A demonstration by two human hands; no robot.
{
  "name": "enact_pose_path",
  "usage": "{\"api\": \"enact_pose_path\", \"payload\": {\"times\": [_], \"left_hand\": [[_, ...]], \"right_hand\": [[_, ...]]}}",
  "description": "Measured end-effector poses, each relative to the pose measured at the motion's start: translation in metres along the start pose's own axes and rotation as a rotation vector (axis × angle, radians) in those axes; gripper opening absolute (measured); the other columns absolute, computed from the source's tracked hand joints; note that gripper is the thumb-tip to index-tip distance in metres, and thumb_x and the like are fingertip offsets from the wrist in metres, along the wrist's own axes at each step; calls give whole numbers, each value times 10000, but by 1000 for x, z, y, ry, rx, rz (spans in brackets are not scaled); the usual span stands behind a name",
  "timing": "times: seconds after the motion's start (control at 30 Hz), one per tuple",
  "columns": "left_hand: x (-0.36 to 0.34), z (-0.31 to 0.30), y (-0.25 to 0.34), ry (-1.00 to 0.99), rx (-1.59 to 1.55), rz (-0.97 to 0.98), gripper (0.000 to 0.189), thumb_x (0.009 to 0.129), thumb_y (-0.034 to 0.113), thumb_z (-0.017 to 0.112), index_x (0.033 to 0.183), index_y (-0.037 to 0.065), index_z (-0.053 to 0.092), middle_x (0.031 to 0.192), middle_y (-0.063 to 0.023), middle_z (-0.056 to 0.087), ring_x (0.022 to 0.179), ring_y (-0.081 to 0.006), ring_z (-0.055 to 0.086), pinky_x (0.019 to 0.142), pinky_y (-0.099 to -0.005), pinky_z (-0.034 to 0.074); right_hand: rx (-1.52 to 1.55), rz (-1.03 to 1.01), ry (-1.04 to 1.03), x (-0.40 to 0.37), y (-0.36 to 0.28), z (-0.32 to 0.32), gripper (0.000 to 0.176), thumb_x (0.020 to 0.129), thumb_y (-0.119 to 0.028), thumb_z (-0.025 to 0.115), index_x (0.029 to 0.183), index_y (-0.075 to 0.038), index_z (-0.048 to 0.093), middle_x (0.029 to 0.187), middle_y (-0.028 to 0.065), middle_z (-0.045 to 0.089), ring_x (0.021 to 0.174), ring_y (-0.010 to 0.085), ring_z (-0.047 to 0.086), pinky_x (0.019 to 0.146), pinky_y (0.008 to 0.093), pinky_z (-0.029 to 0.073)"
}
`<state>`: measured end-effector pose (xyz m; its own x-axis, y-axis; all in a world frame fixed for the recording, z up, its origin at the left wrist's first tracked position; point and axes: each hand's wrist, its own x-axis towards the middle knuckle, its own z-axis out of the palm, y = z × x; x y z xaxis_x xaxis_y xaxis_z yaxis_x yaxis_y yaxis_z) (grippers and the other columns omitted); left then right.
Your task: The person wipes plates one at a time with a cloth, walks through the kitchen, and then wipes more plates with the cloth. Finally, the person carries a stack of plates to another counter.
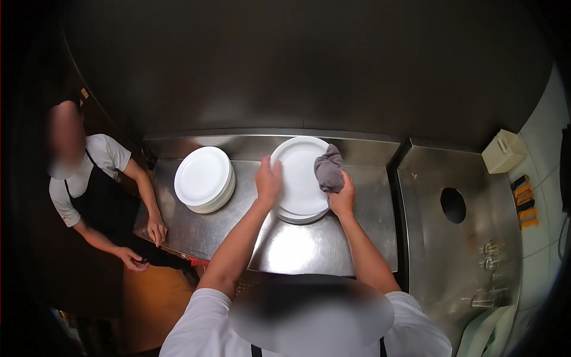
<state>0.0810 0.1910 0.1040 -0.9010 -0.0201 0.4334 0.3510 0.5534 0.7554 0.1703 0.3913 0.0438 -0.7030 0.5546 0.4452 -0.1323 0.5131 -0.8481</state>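
Note:
A stack of white plates (299, 172) stands on the steel counter (369, 226), its top plate tilted up toward the back wall. My right hand (343, 193) grips a grey cloth (328, 169) against the right side of the top plate. At the left rim of that plate is my left hand (269, 180), blurred by motion, so its fingers do not show clearly. Further left on the counter sits a second stack of white plates (203, 175).
A co-worker (98, 184) in a black apron stands at the left, one hand near the counter's edge. To the right are a steel surface with a round hole (453, 205), glasses (489, 262), a pale box (504, 152) and orange-and-black handled items (524, 202) by the tiled wall.

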Motion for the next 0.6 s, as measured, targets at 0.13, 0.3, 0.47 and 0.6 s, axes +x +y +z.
{"api": "enact_pose_path", "payload": {"times": [0.13,0.3,0.47,0.6], "left_hand": [[6,-14,20,27,-35,-82,462,971,417,515,1078,-26,593,915,-289,672,885,-476,643,797,-498,490],[16,-24,25,-47,-26,-150,551,1016,478,384,971,-17,624,886,-289,660,880,-486,619,796,-513,465],[-24,-24,64,-273,-351,29,550,1061,415,293,951,-5,632,834,-242,642,859,-439,624,791,-487,469],[-33,-56,99,-424,-518,4,554,1063,418,291,939,-1,631,801,-225,631,842,-413,629,777,-475,470]], "right_hand": [[109,-167,94,-10,-45,-27,522,751,-5,700,1254,-32,562,1099,152,697,1049,269,662,920,335,497],[466,-261,-205,-37,-165,-71,537,784,-74,728,1282,-6,541,1168,159,654,1089,224,623,975,346,465],[990,422,-244,-8,-207,-36,408,857,-153,716,1205,24,598,1169,58,629,1067,166,585,924,324,461],[756,213,-413,-50,-173,-7,405,843,-166,719,1189,16,614,1167,99,633,1063,196,605,945,326,466]]}}
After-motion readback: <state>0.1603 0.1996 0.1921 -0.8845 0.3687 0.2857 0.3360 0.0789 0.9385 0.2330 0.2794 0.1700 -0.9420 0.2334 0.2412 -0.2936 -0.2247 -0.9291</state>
